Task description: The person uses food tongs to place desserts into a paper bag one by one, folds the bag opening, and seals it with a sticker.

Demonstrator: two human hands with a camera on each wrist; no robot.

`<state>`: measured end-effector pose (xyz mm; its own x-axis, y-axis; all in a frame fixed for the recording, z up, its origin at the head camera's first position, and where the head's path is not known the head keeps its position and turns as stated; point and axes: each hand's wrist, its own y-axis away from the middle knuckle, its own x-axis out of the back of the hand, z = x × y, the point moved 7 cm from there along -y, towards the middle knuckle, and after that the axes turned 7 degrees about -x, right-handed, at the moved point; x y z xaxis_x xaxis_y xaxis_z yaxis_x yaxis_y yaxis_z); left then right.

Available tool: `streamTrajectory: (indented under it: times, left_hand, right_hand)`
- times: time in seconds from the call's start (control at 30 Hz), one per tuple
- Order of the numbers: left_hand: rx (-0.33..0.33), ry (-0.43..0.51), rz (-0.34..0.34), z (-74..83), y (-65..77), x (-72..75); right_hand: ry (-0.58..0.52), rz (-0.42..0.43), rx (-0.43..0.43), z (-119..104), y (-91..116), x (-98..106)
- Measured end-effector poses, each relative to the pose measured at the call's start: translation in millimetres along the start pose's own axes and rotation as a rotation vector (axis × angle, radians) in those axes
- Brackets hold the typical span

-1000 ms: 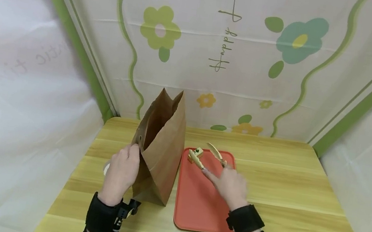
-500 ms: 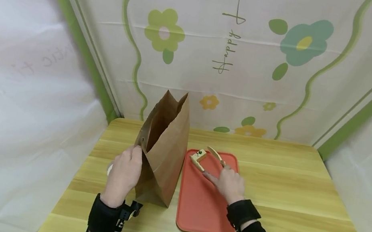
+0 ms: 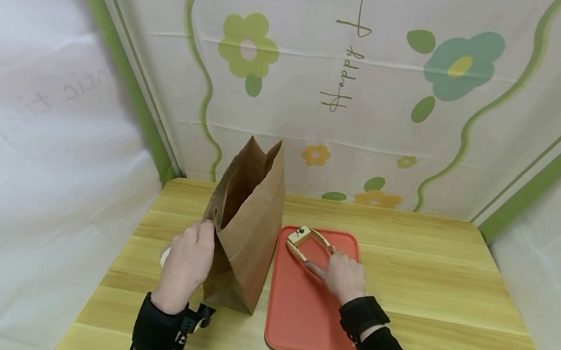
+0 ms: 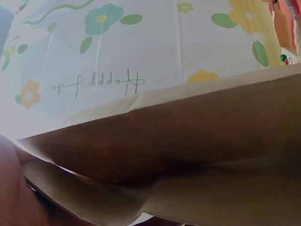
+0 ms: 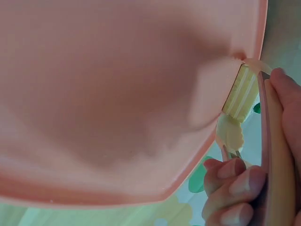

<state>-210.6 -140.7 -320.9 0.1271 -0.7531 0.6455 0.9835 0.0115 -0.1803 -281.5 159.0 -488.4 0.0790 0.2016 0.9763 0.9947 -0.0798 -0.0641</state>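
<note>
A tall brown paper bag [image 3: 251, 237] stands with its mouth open on the left of the table. My left hand [image 3: 187, 258] pinches its near top edge; the left wrist view looks across the bag's opening [image 4: 188, 127]. In my right hand [image 3: 344, 277] is a pair of pale tongs [image 3: 297, 253], fingers and thumb on its two arms. Between the tong tips, at the far left of the red tray [image 3: 309, 320], lies a small cake slice [image 3: 299, 236] with a green topping. Pale yellow and white layers show on the cake in the right wrist view [image 5: 241, 94].
The tray lies just right of the bag on the wood-grain table [image 3: 428, 321]. A white round thing [image 3: 165, 256] shows partly behind the left hand. A white cloth with printed flowers [image 3: 295, 79] hangs behind the table, and white sheets hang at both sides.
The right hand has brought the tong arms closer together, and their tips have come to either side of the cake slice. The left hand keeps its hold on the bag.
</note>
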Motion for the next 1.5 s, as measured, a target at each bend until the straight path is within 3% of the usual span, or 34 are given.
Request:
streamTrajectory:
  times: [0.47,0.7,0.8,1.27,1.5]
  left_hand:
    - [-0.014,-0.054,0.007,1.5,0.8,0.3]
    - [0.016,-0.024,0.025,-1.0,0.5,0.7]
    - [-0.001,-0.035,0.021,0.7,-0.2,0.1]
    - [-0.014,-0.050,0.005,1.3,0.6,-2.6]
    - [-0.021,-0.064,0.015,2.7,-0.7,-2.7]
  right_hand:
    - [0.026,-0.002,0.000,-4.0,0.3,-8.7]
    - [0.023,0.006,0.010,-5.5,-0.6,-10.2]
    - [0.028,0.002,0.003,-4.0,-2.1,-10.8]
    - [0.012,-0.141,-0.054,1.7,-3.4,-18.1]
    - [-0.006,-0.150,-0.069,4.6,2.9,-14.5]
